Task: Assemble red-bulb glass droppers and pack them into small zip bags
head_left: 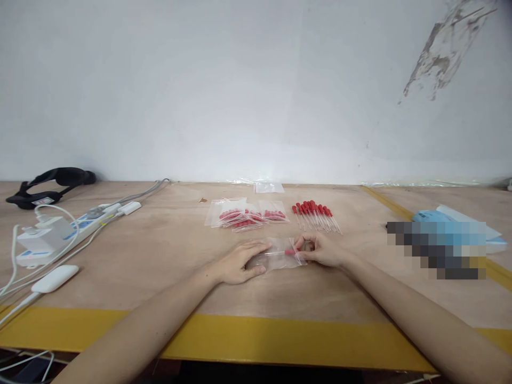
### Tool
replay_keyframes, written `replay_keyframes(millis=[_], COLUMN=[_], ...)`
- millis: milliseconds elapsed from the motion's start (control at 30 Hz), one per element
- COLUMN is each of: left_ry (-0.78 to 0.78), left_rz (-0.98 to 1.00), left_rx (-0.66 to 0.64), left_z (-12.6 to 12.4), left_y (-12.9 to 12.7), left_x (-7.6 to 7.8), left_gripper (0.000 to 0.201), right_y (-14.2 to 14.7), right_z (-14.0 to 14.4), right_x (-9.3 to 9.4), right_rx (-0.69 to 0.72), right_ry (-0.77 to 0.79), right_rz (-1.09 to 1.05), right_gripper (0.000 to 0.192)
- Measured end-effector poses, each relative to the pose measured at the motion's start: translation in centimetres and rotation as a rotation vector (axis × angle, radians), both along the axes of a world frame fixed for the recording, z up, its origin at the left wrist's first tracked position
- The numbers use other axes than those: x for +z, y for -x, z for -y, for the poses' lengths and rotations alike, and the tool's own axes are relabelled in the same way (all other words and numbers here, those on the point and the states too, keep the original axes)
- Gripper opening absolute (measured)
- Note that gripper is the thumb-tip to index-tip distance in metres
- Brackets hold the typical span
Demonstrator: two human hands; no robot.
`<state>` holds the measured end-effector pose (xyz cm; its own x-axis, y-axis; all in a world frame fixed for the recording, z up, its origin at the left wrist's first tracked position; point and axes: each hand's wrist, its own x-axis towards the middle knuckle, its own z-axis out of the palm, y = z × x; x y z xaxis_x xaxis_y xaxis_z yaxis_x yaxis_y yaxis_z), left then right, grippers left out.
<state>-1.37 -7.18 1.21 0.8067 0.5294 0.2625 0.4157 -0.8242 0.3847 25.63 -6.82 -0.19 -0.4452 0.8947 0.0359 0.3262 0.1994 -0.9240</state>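
Observation:
A clear plastic bag [278, 261] lies flat on the table between my two hands. Inside it, at least in part, is a thin dropper [288, 253] with a red bulb at its right end. My left hand [239, 262] rests on the bag's left end, fingers and thumb apart. At the bag's right end, my right hand [320, 249] has thumb and forefinger closed near the red bulb; the fingers partly hide the contact. Behind the bag sits a pile of filled clear bags [244, 216] with red bulbs in them. Several loose red-bulbed droppers [314, 213] lie to its right.
A flat clear bag [269, 188] lies by the wall. On the left are a power strip [52, 248] with cables, a white device [60, 278] and a black headset strap [52, 184]. A blue packet [436, 217] lies right. Yellow tape [256, 336] lines the front edge.

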Motion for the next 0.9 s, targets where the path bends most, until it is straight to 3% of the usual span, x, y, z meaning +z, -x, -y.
replay_keyframes(millis=[200, 400, 567, 767, 900], left_ry=[-0.014, 0.017, 0.047, 0.035, 0.031], left_rz=[0.007, 0.036, 0.052, 0.06, 0.061], left_rx=[-0.023, 0.0, -0.001, 0.009, 0.011], left_z=[0.1, -0.2, -0.8, -0.8, -0.7], left_y=[-0.1, 0.4, 0.7, 0.6, 0.5], left_x=[0.1, -0.1, -0.3, -0.3, -0.4], left_gripper=[0.053, 0.056, 0.045, 0.045, 0.047], right_y=[1.3, 0.0, -1.4, -0.3, 0.9], right_z=[0.5, 0.1, -0.5, -0.7, -0.2], right_x=[0.1, 0.2, 0.2, -0.8, -0.7], right_rx=[0.052, 0.025, 0.073, 0.004, -0.057], right_ry=[0.189, 0.152, 0.138, 0.028, -0.161], right_rz=[-0.301, -0.225, -0.195, -0.197, -0.063], right_gripper=[0.033, 0.028, 0.028, 0.028, 0.029])
